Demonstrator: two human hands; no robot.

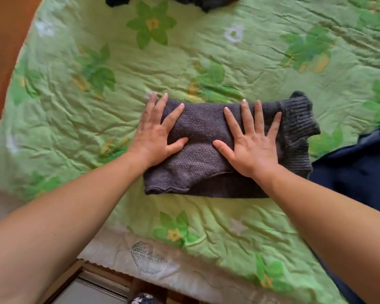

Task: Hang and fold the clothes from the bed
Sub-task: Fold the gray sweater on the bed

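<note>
both our hands, the left hand (157, 137) and the right hand (253, 140), lie flat with fingers spread, pressing the folded grey sweater (203, 154) on the green bedspread (97, 88). we judge the ribbed collar sticking out at the right could spring the fold open when we lift off, and the soft bedding may let it slump.

Head view, steeply down, close over bed (206, 51)
</note>
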